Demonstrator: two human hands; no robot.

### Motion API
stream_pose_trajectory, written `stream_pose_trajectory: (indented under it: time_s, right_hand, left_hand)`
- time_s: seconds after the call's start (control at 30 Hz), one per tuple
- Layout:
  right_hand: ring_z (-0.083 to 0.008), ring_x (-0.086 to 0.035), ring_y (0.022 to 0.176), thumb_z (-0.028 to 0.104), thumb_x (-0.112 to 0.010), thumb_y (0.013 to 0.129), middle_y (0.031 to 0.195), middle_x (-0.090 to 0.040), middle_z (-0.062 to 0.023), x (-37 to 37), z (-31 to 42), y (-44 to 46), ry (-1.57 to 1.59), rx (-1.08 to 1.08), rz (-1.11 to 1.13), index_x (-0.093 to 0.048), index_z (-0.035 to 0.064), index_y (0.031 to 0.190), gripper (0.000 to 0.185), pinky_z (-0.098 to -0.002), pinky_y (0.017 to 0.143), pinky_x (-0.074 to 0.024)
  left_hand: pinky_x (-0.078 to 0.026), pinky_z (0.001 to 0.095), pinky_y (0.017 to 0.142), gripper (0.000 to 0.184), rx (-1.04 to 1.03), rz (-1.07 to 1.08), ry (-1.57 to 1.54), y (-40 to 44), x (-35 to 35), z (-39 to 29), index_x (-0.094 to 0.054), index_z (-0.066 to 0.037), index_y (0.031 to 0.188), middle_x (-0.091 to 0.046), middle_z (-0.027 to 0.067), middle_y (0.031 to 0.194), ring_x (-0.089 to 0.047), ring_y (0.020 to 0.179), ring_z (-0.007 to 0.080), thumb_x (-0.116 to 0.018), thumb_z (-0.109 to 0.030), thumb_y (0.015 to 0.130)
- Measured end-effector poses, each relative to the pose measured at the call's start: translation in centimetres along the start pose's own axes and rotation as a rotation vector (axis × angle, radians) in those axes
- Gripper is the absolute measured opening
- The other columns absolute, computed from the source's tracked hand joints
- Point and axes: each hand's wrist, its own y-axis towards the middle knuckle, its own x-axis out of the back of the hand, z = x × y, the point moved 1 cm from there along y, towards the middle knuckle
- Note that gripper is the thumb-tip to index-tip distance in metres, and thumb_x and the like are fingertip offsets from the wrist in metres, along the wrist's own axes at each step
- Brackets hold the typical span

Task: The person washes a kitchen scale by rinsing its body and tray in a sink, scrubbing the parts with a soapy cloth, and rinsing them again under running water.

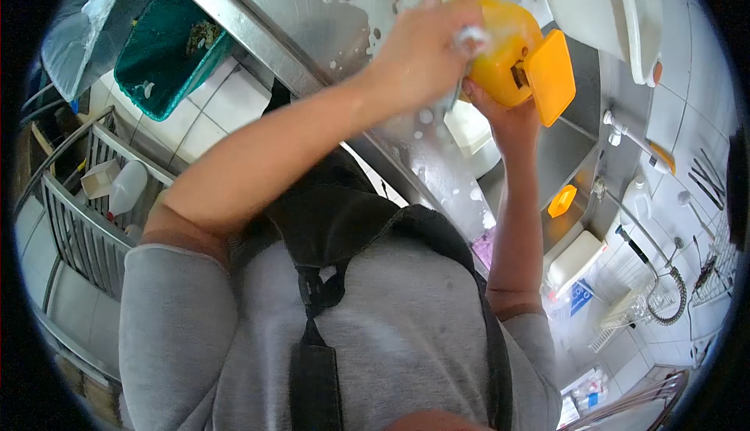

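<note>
My right hand (509,114) grips a yellow plastic container (504,28) from below, above the sink. An orange flap-like lid (551,78) stands out from the container's side, next to a dark mark. My left hand (430,52) is closed and pressed to the near side of the container. A small whitish, shiny thing (471,38) shows at its fingers, too blurred by motion to name. Below the hands, a white container (469,126) is partly hidden behind my right forearm.
Foam lies on the steel counter (312,9). A green bin (168,56) with scraps stands at left, above a metal rack (94,196). At right are a sink basin (574,79), an orange lid (562,201), taps (617,122) and a spray hose (664,306).
</note>
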Motion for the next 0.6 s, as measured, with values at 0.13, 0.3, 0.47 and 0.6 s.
stream_pose_trajectory:
  time_s: [0.13, 0.3, 0.47, 0.6]
  right_hand:
    - [-0.0191, -0.063, 0.105, 0.009, -0.082, 0.076, 0.119, -0.062, -0.0089, 0.2, 0.9, 0.2, -0.043, 0.067, 0.012, -0.052, 0.0024, 0.124, 0.058, -0.0332, 0.090, -0.0533]
    - [-0.0212, -0.065, 0.101, 0.020, -0.086, 0.072, 0.112, -0.067, -0.0087, 0.2, -0.3, 0.2, 0.009, 0.052, -0.065, -0.058, 0.0038, 0.119, 0.057, -0.0353, 0.088, -0.0526]
    - [-0.0214, -0.065, 0.102, 0.021, -0.088, 0.071, 0.113, -0.066, -0.0091, 0.2, -0.4, 0.2, 0.005, 0.025, -0.105, -0.058, 0.0029, 0.119, 0.060, -0.0356, 0.089, -0.0526]
    - [-0.0203, -0.063, 0.106, 0.008, -0.083, 0.075, 0.118, -0.062, -0.0100, 0.1, 0.2, 0.5, 0.022, 0.025, -0.043, -0.050, 0.0014, 0.125, 0.060, -0.0332, 0.091, -0.0535]
  left_hand:
    - [-0.045, 0.0496, 0.082, 0.017, 0.075, 0.059, 0.056, -0.1, -0.2, 0.0, -0.059, -0.009, 0.101, -0.061, 0.0194, 0.094, -0.057, 0.092, 0.0415, -0.062, -0.018, 0.087]
    - [-0.045, 0.0428, 0.079, 0.018, -0.149, -0.034, 0.038, 0.9, -1.0, -0.5, -0.055, -0.003, 0.098, -0.060, 0.0181, 0.089, -0.057, 0.088, 0.0370, -0.061, -0.017, 0.089]
    - [-0.041, 0.0491, 0.087, 0.019, -0.127, 0.032, 0.123, 2.5, -0.7, -0.1, -0.060, -0.014, 0.105, -0.064, 0.0150, 0.093, -0.056, 0.099, 0.0377, -0.059, -0.020, 0.087]
    - [-0.045, 0.0464, 0.080, 0.020, -0.021, 0.118, 0.292, 0.7, 1.8, 0.1, -0.060, -0.008, 0.104, -0.063, 0.0183, 0.095, -0.058, 0.096, 0.0385, -0.059, -0.020, 0.088]
